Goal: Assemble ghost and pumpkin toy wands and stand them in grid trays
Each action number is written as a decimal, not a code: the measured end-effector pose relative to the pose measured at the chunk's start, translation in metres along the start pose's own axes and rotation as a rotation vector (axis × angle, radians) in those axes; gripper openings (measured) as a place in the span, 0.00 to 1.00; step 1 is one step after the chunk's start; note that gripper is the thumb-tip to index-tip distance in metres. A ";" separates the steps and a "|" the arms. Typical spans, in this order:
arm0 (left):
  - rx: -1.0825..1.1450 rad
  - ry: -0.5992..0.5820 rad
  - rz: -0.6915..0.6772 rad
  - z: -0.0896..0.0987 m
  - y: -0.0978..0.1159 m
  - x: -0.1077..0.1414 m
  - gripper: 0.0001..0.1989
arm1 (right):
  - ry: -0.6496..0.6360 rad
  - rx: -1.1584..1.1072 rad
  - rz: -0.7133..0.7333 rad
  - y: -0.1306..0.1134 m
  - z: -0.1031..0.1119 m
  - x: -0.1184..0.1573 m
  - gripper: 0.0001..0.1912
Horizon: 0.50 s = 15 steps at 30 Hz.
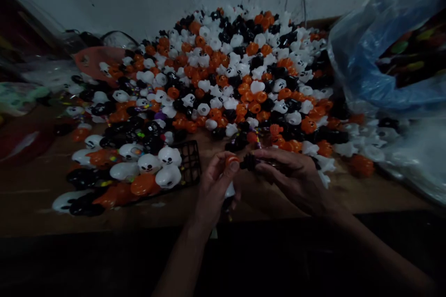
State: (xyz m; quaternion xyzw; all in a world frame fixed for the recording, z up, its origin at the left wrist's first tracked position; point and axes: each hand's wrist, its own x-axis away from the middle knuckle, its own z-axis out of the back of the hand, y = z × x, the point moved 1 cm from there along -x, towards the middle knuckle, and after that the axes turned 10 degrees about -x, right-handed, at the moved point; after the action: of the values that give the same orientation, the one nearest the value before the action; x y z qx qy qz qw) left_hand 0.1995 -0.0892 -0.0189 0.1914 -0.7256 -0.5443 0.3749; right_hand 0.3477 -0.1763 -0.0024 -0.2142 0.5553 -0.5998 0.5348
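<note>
A: Largest first. Bench (pixel 42 195), brown wood, carries a wide heap (pixel 237 69) of small plastic toys: white ghosts, orange pumpkins, black pieces. Blue bag (pixel 376 55) at far right, partly cut off by the frame edge. Black mesh tray (pixel 190 162) at left of the hands, ghosts and pumpkins piled on and around it.

B: Hands?

A: Both just in front of the heap, near the bench's front edge. Left hand (pixel 214 190) has its fingers closed around a small orange piece (pixel 231 160) at the tips; something white shows below the thumb, same toy or another, can't tell. Right hand (pixel 296 176) pinches a small black piece (pixel 249 162), fingers curled over it. The two pieces sit just beside each other, nearly touching.

B: Step in hand?

A: Judging by the pose, the person is bringing two small parts together, or pulling them apart; which one isn't clear. Next move likely calls for fine alignment at the fingertips and a steady grip, as the parts are tiny.

B: Hard to read?

A: Plenty. Light is dim, the edges blur. The black piece's shape is lost against the dark. Left margin holds red and green shapes, unidentifiable. Palms are hidden.
</note>
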 end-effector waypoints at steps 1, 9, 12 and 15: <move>-0.013 -0.023 0.002 0.000 0.000 0.001 0.17 | -0.009 0.006 0.004 0.000 0.001 0.000 0.11; -0.123 -0.084 0.106 0.003 0.003 0.008 0.25 | -0.009 -0.023 -0.039 0.008 0.001 0.001 0.11; -0.125 -0.056 0.122 0.004 0.001 0.008 0.27 | 0.062 -0.018 -0.064 0.006 0.003 0.004 0.11; -0.116 -0.076 0.145 0.002 -0.001 0.008 0.27 | 0.033 -0.029 -0.066 0.005 0.001 0.008 0.11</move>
State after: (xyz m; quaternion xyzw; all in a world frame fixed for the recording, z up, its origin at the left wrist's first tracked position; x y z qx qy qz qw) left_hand 0.1929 -0.0943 -0.0173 0.0957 -0.7185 -0.5636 0.3961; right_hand 0.3482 -0.1828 -0.0097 -0.2301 0.5651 -0.6125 0.5025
